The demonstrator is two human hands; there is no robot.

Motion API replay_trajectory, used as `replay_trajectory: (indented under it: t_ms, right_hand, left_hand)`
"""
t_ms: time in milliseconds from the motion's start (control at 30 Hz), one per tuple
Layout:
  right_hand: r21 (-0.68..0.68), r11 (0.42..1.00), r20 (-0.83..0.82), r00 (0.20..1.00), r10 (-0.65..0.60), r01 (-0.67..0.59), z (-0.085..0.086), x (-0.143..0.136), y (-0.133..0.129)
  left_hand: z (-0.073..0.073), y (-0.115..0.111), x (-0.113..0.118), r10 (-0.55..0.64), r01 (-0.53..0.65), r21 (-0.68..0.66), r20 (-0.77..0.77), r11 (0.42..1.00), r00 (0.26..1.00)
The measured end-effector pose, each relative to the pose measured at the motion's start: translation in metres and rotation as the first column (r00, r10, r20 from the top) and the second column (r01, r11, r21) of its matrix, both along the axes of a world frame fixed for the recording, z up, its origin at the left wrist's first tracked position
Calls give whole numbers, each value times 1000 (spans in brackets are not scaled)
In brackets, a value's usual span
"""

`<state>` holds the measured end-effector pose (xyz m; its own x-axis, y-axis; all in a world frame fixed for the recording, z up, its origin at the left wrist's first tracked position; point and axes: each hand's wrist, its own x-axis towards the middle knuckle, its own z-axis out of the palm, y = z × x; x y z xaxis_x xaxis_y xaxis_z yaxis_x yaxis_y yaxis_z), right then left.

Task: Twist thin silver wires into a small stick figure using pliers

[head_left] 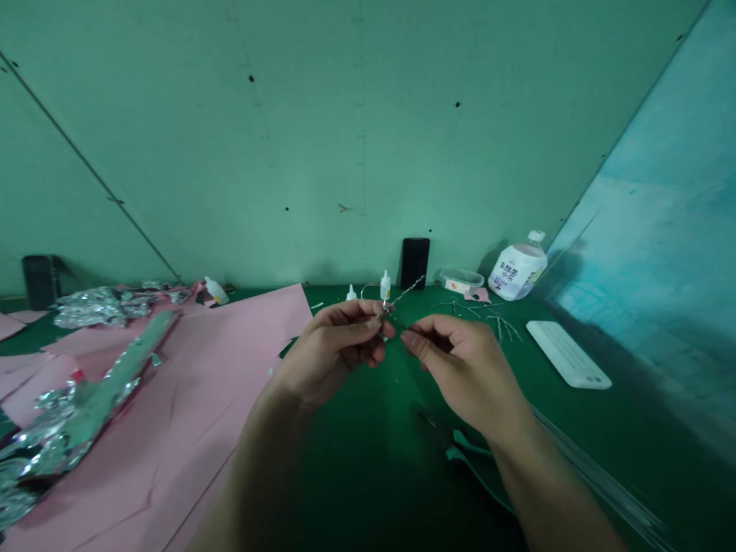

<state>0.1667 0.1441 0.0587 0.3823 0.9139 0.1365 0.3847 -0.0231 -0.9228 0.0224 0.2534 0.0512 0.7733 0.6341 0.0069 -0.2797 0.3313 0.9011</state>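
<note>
Between thumb and fingers, my left hand (339,341) pinches a thin twisted wire (409,287), whose silvery strand sticks out up and to the right. My right hand (460,356) is closed in a pinch on a short darker end of the same wire, just right of the left fingertips. Both hands are raised over the green tabletop (368,460). Below the right hand lie pliers (474,456) with green handles, partly hidden by the forearm. More twisted wire pieces (503,326) lie on the table behind the right hand.
Pink sheets (218,383) and crumpled silver foil (95,307) cover the left side. At the back stand a small glue bottle (385,285), a black phone (415,263), a plastic tub (460,282) and a white-labelled bottle (517,268). Right lie a white case (569,354) and straight wires (603,475).
</note>
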Motion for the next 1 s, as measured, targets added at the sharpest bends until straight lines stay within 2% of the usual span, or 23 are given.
replay_trajectory:
  t_ms: [167, 267, 367, 467, 533, 767, 1000]
  right_hand:
    - [11, 1000, 68, 998, -9, 9, 0, -3, 0]
    - [11, 1000, 81, 997, -17, 16, -1, -3, 0]
    - [-7, 1000, 75, 997, 8, -7, -2, -4, 1]
    - [-24, 999, 58, 998, 28, -27, -2, -4, 1]
    - [-20, 999, 42, 999, 30, -29, -1, -3, 1]
    - [-38, 985, 7, 985, 171, -171, 4, 11, -4]
    - [-38, 992, 68, 990, 120, -118, 6, 17, -7]
  left_hand:
    - [7, -3, -2, -71, 69, -99, -17, 993, 997]
    - [10, -6, 2, -39, 31, -124, -67, 992, 997]
    - [9, -8, 5, 71, -69, 22, -154, 997, 986]
    - [4, -9, 7, 214, -169, 223, -198, 960, 957]
    - [1, -8, 7, 262, -208, 274, -178, 939, 949]
    - [4, -3, 1, 332, -331, 179, 25, 926, 943]
    - [16, -1, -6, 466, -472, 125, 78, 873, 882]
